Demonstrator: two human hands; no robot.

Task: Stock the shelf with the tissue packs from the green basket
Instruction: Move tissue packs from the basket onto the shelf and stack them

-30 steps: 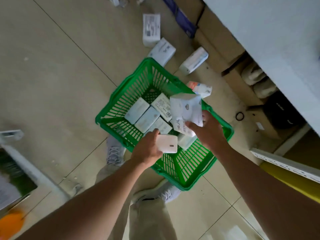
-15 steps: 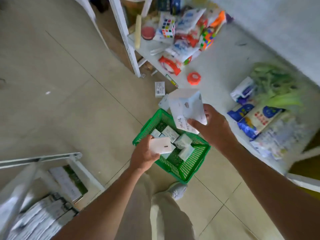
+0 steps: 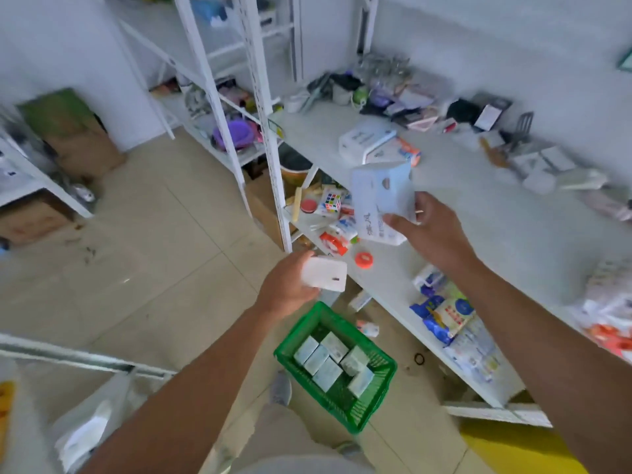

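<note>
My right hand (image 3: 431,231) grips a large white tissue pack (image 3: 379,198) with blue print, held up over the white shelf (image 3: 485,254). Lower and to the left, my left hand (image 3: 286,288) holds a small white tissue pack (image 3: 325,274) above the floor, just off the shelf's front edge. The green basket (image 3: 298,336) stands on the floor below both hands, beside the shelf, with several pale tissue packs (image 3: 327,370) lying flat inside it.
The shelf carries blue and white packets (image 3: 442,313), an orange tape roll (image 3: 363,258), a puzzle cube (image 3: 332,202) and white boxes (image 3: 366,141). White rack uprights (image 3: 273,152) rise at its left end. Cardboard boxes (image 3: 82,142) stand on the tiled floor at far left.
Both hands have risen out of the basket with their packs and moved toward the shelf. The view has tilted up from the basket to the shelving.
</note>
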